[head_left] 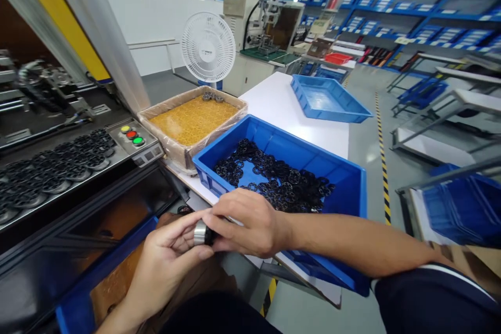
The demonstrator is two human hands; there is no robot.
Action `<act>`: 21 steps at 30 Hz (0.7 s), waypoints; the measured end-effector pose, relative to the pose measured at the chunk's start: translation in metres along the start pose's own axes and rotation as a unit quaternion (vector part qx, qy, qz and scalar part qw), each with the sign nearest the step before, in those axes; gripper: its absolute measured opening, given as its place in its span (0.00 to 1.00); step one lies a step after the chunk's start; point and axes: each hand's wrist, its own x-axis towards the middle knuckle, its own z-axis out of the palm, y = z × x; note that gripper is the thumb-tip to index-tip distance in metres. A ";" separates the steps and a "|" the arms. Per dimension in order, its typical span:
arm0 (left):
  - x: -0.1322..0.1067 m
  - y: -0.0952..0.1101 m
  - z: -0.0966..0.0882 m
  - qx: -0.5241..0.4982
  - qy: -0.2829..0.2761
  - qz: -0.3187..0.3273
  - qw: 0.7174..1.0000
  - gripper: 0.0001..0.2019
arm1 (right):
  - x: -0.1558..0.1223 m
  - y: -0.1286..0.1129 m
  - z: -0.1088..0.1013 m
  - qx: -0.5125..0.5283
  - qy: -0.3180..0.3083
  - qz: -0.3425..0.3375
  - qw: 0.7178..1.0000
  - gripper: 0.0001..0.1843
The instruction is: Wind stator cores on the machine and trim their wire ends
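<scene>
Close in front of my body, both hands meet around a silver metal ring (200,233) with a black part (209,236) at its right end. My left hand (166,255) is closed on the ring, thumb below and fingers above. From the right, my right hand (250,222) pinches the black part; its fingertips partly hide it. Whether the two pieces are joined I cannot tell. Just beyond my right hand stands a deep blue bin (346,182) with many small black spoked discs (291,180) heaped in it.
A plastic-lined box (195,115) of yellow pieces stands beyond the bin, near a white fan (209,47). Left is a machine bed with rows of black-centred rings (58,164) and a button panel (133,135). A shallow blue tray (329,98) lies on the white table (270,94).
</scene>
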 end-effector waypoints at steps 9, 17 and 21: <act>0.007 -0.011 -0.037 0.190 0.098 0.008 0.977 0.24 | -0.064 0.128 -0.001 -0.061 -0.236 0.508 0.826 0.13; 0.006 -0.006 -0.032 0.242 0.126 0.107 0.956 0.15 | -0.112 0.119 0.056 -0.044 -0.288 0.513 0.807 0.16; -0.002 0.003 -0.033 0.309 0.121 0.180 0.926 0.21 | -0.105 0.125 0.057 -0.048 -0.272 0.512 0.813 0.14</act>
